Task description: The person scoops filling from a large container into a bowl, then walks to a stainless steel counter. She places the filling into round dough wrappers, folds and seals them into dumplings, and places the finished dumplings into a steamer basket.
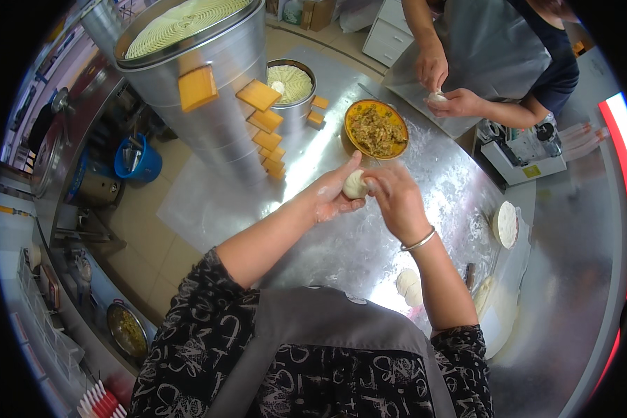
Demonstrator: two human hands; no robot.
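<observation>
A pleated dough bun [354, 185] rests in the cupped fingers of my left hand [332, 194], whose thumb points up and away. The thumb and fingertips of my right hand [397, 196] pinch the bun's gathered right side. Flour dusts my left palm. Just beyond my hands stands an orange bowl [377, 129] of chopped filling with a thin utensil in it. Pale dough pieces [409, 286] lie on the floured metal table [313, 256], partly behind my right forearm.
Stacked metal steamers [209, 99] with wooden handles rise at left. Behind them, a smaller steamer [296, 86] holds one bun on a woven liner. Across the table, a co-worker's hands [444, 99] shape another bun. A bowl of flour [506, 224], covered dough [496, 313] and a scale [522, 151] sit right.
</observation>
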